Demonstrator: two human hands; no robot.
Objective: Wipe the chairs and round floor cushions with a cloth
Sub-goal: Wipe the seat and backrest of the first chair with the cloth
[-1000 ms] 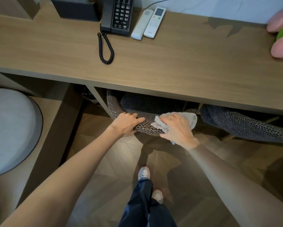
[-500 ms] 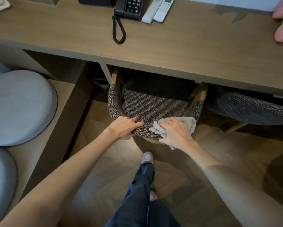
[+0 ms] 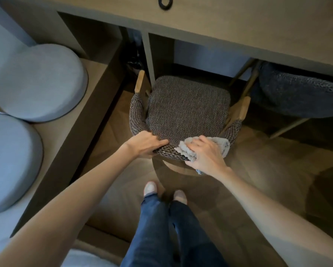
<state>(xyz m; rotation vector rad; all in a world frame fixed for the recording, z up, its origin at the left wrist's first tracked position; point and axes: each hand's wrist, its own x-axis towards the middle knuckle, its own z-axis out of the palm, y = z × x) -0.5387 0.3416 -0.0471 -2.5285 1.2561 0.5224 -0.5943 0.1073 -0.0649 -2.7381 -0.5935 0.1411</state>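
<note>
A woven grey-brown chair (image 3: 187, 108) stands in front of the wooden desk (image 3: 239, 31), its seat now mostly out from under it. My left hand (image 3: 144, 143) grips the curved backrest rim at its left. My right hand (image 3: 204, 153) grips a light grey cloth (image 3: 223, 145) against the rim just to the right. Two round grey floor cushions (image 3: 40, 81) (image 3: 9, 160) lie on a low wooden platform at the left. A second, darker woven chair (image 3: 296, 93) sits under the desk at the right.
A coiled black phone cord (image 3: 164, 2) hangs over the desk top. The platform's dark edge (image 3: 81, 135) runs diagonally left of the chair. My legs in jeans and light shoes (image 3: 165, 191) stand on the herringbone wood floor behind the chair.
The chair has come back out from under the desk toward me, both hands still on its backrest. The view has tilted down, so the cushions show more and the desk top less.
</note>
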